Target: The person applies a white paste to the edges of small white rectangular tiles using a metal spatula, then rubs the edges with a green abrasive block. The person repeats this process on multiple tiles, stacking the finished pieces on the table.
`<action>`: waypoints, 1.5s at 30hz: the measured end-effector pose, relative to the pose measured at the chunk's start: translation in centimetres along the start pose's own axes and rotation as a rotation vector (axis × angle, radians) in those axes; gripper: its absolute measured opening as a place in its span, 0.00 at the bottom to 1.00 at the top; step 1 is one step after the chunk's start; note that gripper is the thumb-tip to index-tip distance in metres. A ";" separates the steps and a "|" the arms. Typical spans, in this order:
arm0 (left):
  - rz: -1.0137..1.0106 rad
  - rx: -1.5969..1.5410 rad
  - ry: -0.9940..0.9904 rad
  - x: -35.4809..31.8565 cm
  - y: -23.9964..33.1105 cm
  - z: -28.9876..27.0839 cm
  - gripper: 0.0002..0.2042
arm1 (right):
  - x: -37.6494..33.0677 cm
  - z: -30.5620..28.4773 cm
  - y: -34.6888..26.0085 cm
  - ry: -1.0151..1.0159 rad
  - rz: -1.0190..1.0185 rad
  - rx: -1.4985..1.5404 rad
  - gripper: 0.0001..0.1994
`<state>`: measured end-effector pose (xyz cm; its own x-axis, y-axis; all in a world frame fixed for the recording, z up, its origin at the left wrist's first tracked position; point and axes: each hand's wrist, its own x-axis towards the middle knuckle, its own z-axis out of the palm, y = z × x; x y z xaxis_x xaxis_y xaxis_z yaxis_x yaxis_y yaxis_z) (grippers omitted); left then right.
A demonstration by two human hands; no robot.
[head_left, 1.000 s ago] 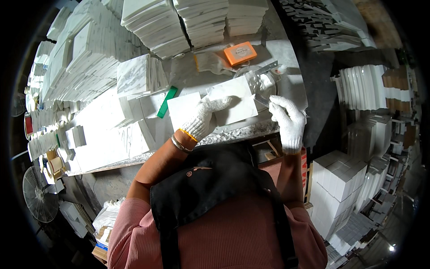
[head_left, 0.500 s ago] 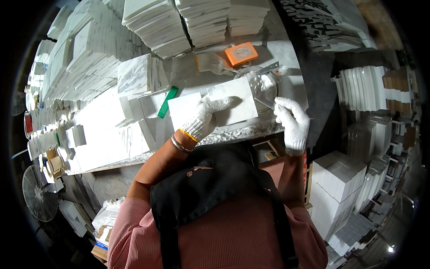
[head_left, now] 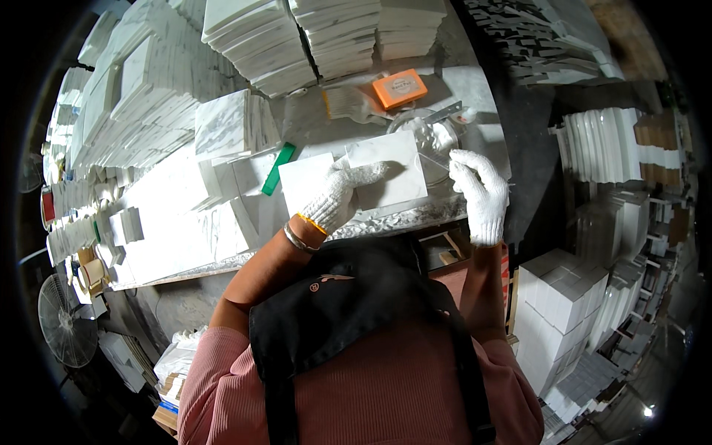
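Observation:
My left hand (head_left: 335, 194), in a white knit glove, grips a white veined marble tile (head_left: 393, 180) by its left edge, thumb lying on top. Another pale tile (head_left: 295, 176) lies on the bench just left of that hand. My right hand (head_left: 480, 191), also gloved, is closed in a pinch on a thin, narrow tool (head_left: 436, 161) that points at the tile's right edge; its kind is hard to make out. Behind the tile stands a round tub of white paste (head_left: 437, 138), partly covered. A flat metal blade (head_left: 445, 112) rests across its rim.
An orange box (head_left: 400, 89) and a spare glove (head_left: 348, 104) sit farther back. A green strip (head_left: 278, 169) lies left of the tiles. Tall stacks of marble tiles (head_left: 256, 46) line the bench's back and left. White boxes (head_left: 556, 304) stand at my right, a fan (head_left: 67, 320) at far left.
My right hand has moved slightly left and up, bringing the thin tool closer to the tile's right edge. The left hand and its tile have barely shifted.

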<state>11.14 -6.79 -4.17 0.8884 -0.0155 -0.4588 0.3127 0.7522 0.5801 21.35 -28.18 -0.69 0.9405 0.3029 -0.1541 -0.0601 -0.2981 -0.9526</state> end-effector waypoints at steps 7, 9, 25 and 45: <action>0.043 -0.032 -0.043 0.1 -0.1 -0.8 0.16 | 1.2 -0.4 1.7 0.059 -0.004 -0.056 0.10; 0.041 -0.019 -0.027 0.2 -0.4 -1.5 0.16 | 2.1 -0.7 3.7 0.054 -0.074 -0.161 0.09; 0.120 -0.072 -0.003 0.1 -1.0 -2.5 0.16 | 10.6 -3.5 7.0 0.265 -0.212 -0.492 0.21; 0.119 -0.023 0.037 -1.4 0.7 -0.9 0.15 | 1.0 -2.9 -0.7 -0.185 -0.098 -0.235 0.22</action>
<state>9.83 -5.64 -3.78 0.9058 0.0984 -0.4122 0.1977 0.7623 0.6163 23.30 -30.24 0.56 0.8599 0.4938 -0.1298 0.1275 -0.4538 -0.8820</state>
